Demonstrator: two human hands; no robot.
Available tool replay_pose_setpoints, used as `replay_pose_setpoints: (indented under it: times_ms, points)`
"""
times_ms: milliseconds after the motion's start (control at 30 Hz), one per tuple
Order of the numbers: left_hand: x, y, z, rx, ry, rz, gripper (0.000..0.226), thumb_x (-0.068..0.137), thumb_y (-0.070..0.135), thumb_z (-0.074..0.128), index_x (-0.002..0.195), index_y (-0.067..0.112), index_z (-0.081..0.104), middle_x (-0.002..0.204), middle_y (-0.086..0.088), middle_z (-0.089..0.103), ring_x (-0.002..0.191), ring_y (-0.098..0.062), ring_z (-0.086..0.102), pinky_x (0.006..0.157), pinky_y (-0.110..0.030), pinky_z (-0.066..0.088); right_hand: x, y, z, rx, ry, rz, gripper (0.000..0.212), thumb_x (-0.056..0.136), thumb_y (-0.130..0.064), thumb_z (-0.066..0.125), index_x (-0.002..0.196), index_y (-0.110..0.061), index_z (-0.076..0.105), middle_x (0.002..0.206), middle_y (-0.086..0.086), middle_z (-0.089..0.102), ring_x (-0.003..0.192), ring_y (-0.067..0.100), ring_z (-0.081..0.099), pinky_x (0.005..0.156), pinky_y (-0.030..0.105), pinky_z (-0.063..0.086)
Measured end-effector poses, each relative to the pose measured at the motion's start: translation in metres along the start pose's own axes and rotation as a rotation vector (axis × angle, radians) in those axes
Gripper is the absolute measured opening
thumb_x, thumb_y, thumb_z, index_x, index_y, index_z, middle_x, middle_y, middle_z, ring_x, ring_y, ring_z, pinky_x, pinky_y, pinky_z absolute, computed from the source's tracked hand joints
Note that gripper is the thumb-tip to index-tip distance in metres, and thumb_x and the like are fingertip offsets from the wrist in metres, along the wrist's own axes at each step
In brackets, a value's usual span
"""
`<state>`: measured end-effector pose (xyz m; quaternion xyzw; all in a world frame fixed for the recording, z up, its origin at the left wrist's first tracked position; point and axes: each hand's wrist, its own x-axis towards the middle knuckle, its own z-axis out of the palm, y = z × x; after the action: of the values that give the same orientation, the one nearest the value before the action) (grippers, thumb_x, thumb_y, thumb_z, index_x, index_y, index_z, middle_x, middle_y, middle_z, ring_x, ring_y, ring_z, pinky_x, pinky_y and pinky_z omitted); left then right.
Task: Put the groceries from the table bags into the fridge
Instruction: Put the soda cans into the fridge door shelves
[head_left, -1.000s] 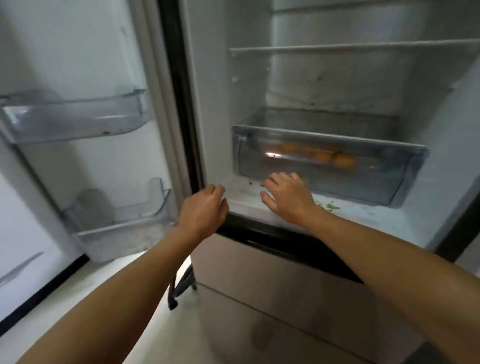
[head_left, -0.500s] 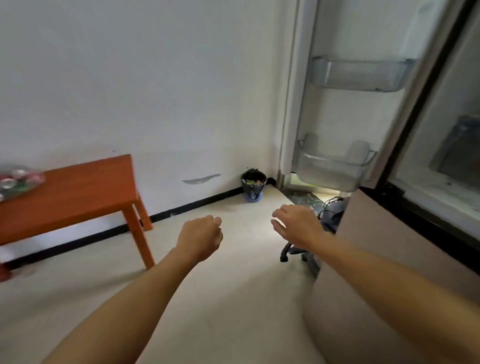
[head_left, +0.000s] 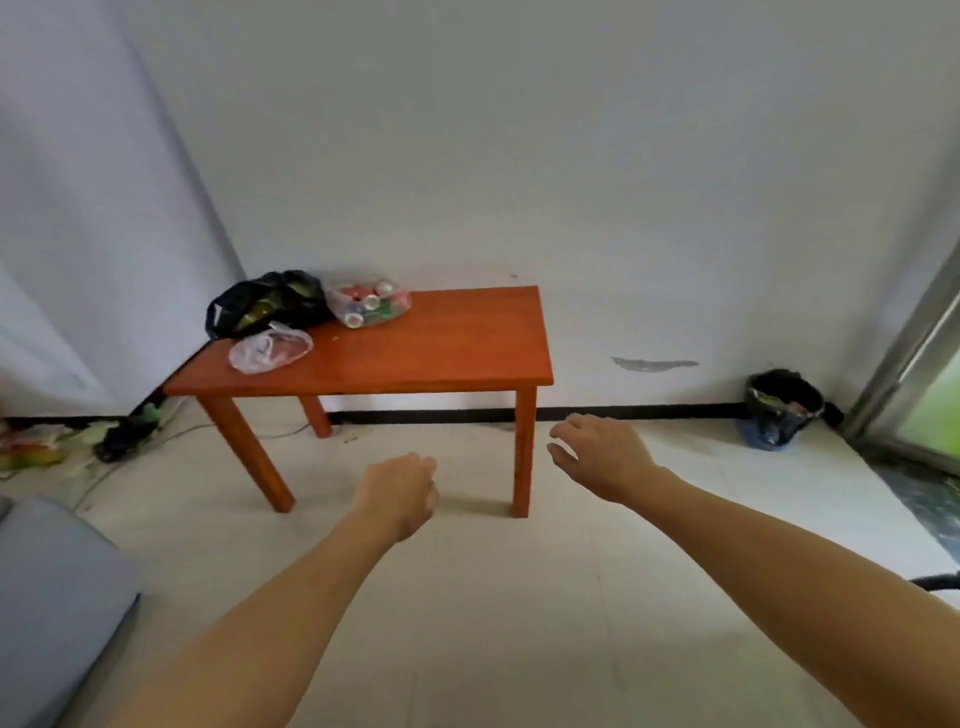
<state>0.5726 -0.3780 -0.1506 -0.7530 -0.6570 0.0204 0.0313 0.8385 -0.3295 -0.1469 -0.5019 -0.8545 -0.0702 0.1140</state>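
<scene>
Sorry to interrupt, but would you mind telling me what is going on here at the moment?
A person is facing a wooden table with both hands empty: the left hand loosely curled, the right hand open. Neither touches anything. Three bags sit at the table's far left end: a black bag, a clear bag of small containers and a nearly empty clear bag. The fridge is out of view.

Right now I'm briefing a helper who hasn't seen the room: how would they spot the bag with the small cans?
Find the orange wooden table against the white wall. Three bags sit at its left end. The clear bag of small cans lies at the back edge, right of the black bag, fuller than the flat bag in front.
</scene>
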Motion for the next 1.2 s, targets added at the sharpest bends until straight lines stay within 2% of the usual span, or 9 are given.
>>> replay_pose_setpoints:
  times_ms: [133, 233, 333, 500, 733, 833, 967, 1100, 1200]
  points:
    - [0.018, -0.062, 0.016, -0.019, -0.005, -0.106, 0.016, 0.096, 0.031, 0.042, 0.091, 0.020, 0.053, 0.087, 0.002, 0.056, 0.076, -0.017, 0.057, 0.072, -0.033, 0.051, 0.077, -0.029, 0.025, 0.033, -0.021, -0.112, 0.035, 0.101, -0.042, 0.034, 0.118, -0.022, 0.058, 0.112, -0.004, 0.062, 0.097, 0.015, 0.060, 0.072, 0.025, 0.042]
    - [0.046, -0.098, 0.029, -0.026, -0.021, -0.163, 0.016, 0.097, 0.032, 0.042, 0.092, 0.021, 0.054, 0.088, 0.003, 0.057, 0.075, -0.015, 0.057, 0.069, -0.030, 0.051, 0.139, -0.040, 0.051, 0.069, -0.029, -0.157, 0.035, 0.101, -0.042, 0.036, 0.119, -0.023, 0.059, 0.112, -0.005, 0.062, 0.097, 0.012, 0.061, 0.074, 0.022, 0.044]
    - [0.091, -0.134, 0.037, -0.025, -0.046, -0.211, 0.018, 0.098, 0.031, 0.040, 0.100, 0.020, 0.054, 0.095, 0.002, 0.057, 0.082, -0.018, 0.058, 0.069, -0.030, 0.046, 0.206, -0.045, 0.080, 0.070, -0.031, -0.199, 0.035, 0.100, -0.044, 0.036, 0.118, -0.025, 0.060, 0.109, -0.006, 0.063, 0.094, 0.012, 0.060, 0.078, 0.026, 0.049]
    - [0.165, -0.186, 0.032, -0.017, -0.057, -0.268, 0.023, 0.099, 0.031, 0.036, 0.106, 0.017, 0.054, 0.103, -0.002, 0.057, 0.094, -0.022, 0.059, 0.069, -0.031, 0.036, 0.322, -0.046, 0.109, 0.068, -0.087, -0.234, 0.034, 0.100, -0.043, 0.035, 0.120, -0.024, 0.056, 0.110, -0.002, 0.061, 0.098, 0.018, 0.059, 0.076, 0.034, 0.049]
    - [0.230, -0.262, 0.035, -0.036, -0.038, -0.304, 0.024, 0.099, 0.030, 0.037, 0.107, 0.016, 0.054, 0.104, -0.002, 0.059, 0.095, -0.022, 0.061, 0.076, -0.033, 0.044, 0.464, -0.077, 0.136, 0.041, -0.138, -0.307, 0.036, 0.100, -0.044, 0.036, 0.124, -0.024, 0.053, 0.117, -0.001, 0.059, 0.104, 0.020, 0.059, 0.079, 0.034, 0.048]
    - [0.262, -0.309, 0.047, -0.038, -0.029, -0.322, 0.025, 0.098, 0.030, 0.038, 0.107, 0.015, 0.055, 0.102, -0.002, 0.060, 0.093, -0.021, 0.062, 0.074, -0.031, 0.044, 0.517, -0.098, 0.159, 0.048, -0.130, -0.336, 0.035, 0.100, -0.043, 0.036, 0.124, -0.024, 0.054, 0.116, -0.001, 0.059, 0.104, 0.019, 0.059, 0.079, 0.035, 0.049]
    - [0.320, -0.378, 0.063, -0.068, -0.007, -0.296, 0.024, 0.098, 0.029, 0.040, 0.108, 0.015, 0.056, 0.103, -0.001, 0.060, 0.095, -0.020, 0.061, 0.078, -0.031, 0.046, 0.588, -0.120, 0.194, 0.045, -0.149, -0.326, 0.037, 0.100, -0.044, 0.036, 0.125, -0.024, 0.053, 0.117, -0.001, 0.059, 0.104, 0.020, 0.059, 0.080, 0.035, 0.050]
    - [0.384, -0.447, 0.074, -0.127, 0.020, -0.232, 0.023, 0.100, 0.033, 0.040, 0.109, 0.018, 0.057, 0.100, 0.003, 0.060, 0.087, -0.011, 0.058, 0.080, -0.025, 0.050, 0.659, -0.128, 0.221, 0.049, -0.185, -0.230, 0.038, 0.100, -0.045, 0.036, 0.127, -0.024, 0.051, 0.121, -0.002, 0.057, 0.107, 0.018, 0.058, 0.084, 0.034, 0.050]
    - [0.431, -0.487, 0.077, -0.144, 0.005, -0.173, 0.025, 0.100, 0.032, 0.041, 0.110, 0.018, 0.059, 0.101, 0.003, 0.062, 0.088, -0.012, 0.060, 0.083, -0.028, 0.053, 0.703, -0.128, 0.236, 0.034, -0.191, -0.155, 0.038, 0.100, -0.044, 0.036, 0.127, -0.024, 0.051, 0.122, -0.003, 0.057, 0.106, 0.016, 0.058, 0.083, 0.033, 0.050]
